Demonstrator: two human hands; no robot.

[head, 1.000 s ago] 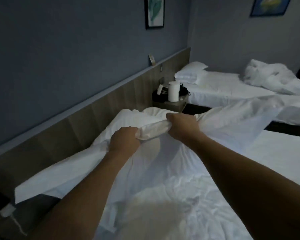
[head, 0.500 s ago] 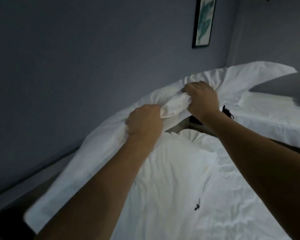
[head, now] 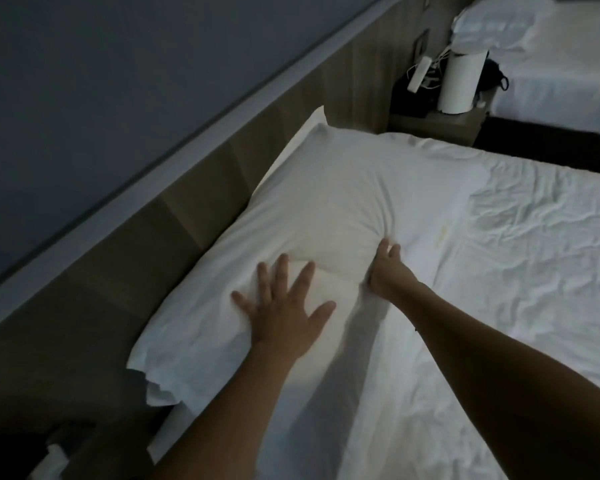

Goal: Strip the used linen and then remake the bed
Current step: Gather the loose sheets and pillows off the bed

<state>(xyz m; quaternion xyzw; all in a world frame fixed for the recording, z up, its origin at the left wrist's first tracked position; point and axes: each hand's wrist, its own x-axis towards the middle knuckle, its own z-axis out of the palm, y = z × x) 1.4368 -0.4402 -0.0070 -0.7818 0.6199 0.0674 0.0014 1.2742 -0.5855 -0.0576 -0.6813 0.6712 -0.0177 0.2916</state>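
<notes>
Where bed meets wall: 1 pillow (head: 326,202), 2 hands.

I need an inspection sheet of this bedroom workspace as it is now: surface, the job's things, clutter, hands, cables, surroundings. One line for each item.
Surface: near bed, white sheet creased on the right part.
Job's things: white pillow lies flat at the head end, along the wooden headboard.
Clutter: white cylinder and dark objects on the nightstand.
Hands: left hand flat on the pillow, fingers spread; right hand grips the pillow's near edge, fabric bunched there.
Cables: white cables beside the cylinder; where they end cannot be told.
Surroundings: second bed with a pillow beyond the nightstand; dim light.
</notes>
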